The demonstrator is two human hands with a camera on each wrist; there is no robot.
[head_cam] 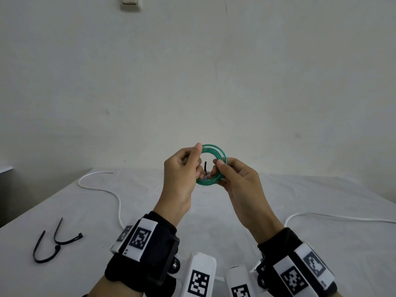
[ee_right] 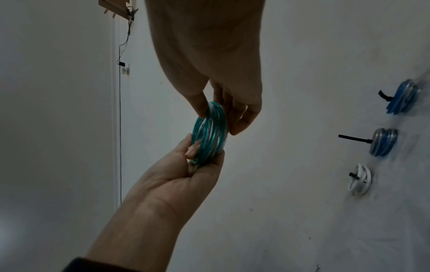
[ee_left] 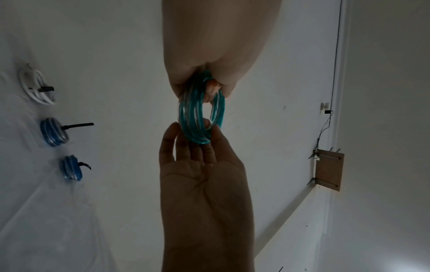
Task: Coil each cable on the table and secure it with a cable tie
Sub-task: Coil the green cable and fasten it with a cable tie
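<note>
Holding the green coil (head_cam: 221, 156) up over the table (head_cam: 214, 221), well clear of the cloth, ring face-on to the head camera. Pinching its left side with the left hand (head_cam: 181, 170): thumb up along the top of the ring, fingers curled in behind. Pinching the right side with the right hand (head_cam: 236, 181): thumb and forefinger closed on the strands, other fingers folded under. Reaching up and inward from the near edge, wrists angled toward each other, fingertips almost meeting through the ring.

Spotting a black tie (head_cam: 206, 166) standing upright inside the ring, right at the left fingertips. Cannot tell whether it wraps the strands or which fingers grip it.

From the wrist cameras, looking at the coil edge-on, several turns stacked, clamped between the two hands.

Down on the table: a loose white cable (head_cam: 98, 189) snaking along the left side, a second white cable (head_cam: 332, 218) trailing off to the right, both passing under the forearms' line near the front. Two spare ties (head_cam: 55, 241) lying bent at near left, well apart from the hands. In a row in the wrist views, a white coil (ee_right: 359, 179), a blue coil (ee_right: 384, 142) and a second blue coil (ee_right: 404, 97), each with a black tail sticking out.

Nothing between hands and coil.
</note>
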